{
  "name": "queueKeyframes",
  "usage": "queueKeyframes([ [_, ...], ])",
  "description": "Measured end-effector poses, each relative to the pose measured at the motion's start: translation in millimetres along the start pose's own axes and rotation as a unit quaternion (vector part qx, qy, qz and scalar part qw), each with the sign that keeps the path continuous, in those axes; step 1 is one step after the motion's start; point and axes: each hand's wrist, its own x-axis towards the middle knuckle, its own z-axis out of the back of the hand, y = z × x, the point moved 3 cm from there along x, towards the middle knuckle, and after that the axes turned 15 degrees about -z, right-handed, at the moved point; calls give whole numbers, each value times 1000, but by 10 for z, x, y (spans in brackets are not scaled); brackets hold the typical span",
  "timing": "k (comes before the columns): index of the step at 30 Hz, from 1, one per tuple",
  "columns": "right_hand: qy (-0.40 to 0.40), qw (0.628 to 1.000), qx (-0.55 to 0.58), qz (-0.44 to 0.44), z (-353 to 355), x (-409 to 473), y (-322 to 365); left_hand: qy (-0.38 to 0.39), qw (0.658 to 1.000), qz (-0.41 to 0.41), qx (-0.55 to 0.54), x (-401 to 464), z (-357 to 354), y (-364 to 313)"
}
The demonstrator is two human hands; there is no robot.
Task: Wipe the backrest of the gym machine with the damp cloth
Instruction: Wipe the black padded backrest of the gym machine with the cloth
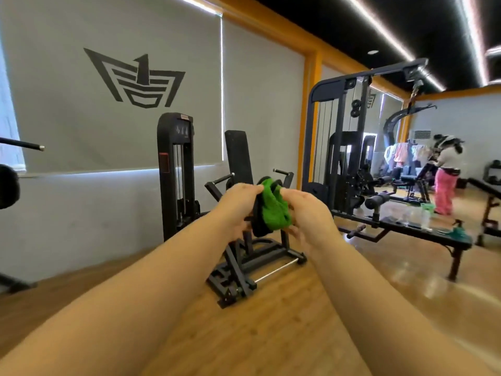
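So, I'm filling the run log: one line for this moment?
phase: pre-wipe | left hand and right hand: both gripping green cloth | backrest: untouched

Just one view here, a wide-angle head cam looking forward and slightly down along both outstretched forearms. The left hand (238,204) and right hand (309,213) sit close to the lens, near the frame's centre. Beyond them, farther off, stands the gym machine (244,213) with its upright backrest (238,156) in front of a grey wall. The lens bends the edges, so the wooden floor (271,321) and ceiling lights tilt. No second camera to overlap with.
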Motion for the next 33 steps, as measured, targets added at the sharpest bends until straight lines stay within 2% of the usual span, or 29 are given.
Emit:
queueKeyframes([
  [2,-4,1000,-5,-7,99,372,139,16,1000,-6,6,416,-40,105],
  [4,-45,998,-36,4,197,747,226,16,999,-28,21,800,-99,191],
  [8,-100,992,-58,43,340,1481,406,1,999,-40,-21,1618,-150,346],
  [10,-84,993,-65,46,350,1849,425,5,998,-33,-58,1972,-189,424],
  [16,-35,996,-83,27,355,2859,305,4,997,-27,-75,2894,-324,723],
  [19,-18,996,-86,-1,483,3400,259,-13,990,-14,-141,3353,-311,986],
  [22,43,995,-83,-40,660,3974,176,-15,978,-11,-206,3840,-331,1220],
  [24,75,991,-105,-30,765,4342,167,0,975,-21,-223,4171,-374,1339],
  [27,68,990,-124,-9,902,4901,264,14,978,-43,-206,4593,-474,1491],
  [30,76,996,-31,-29,1075,5580,372,10,986,-51,-156,5057,-559,1644],
  [32,96,993,51,-39,1154,5951,443,-32,995,-63,-69,5375,-558,1774],
  [33,96,992,72,-38,1191,6135,482,-58,995,-79,20,5559,-533,1853],
])
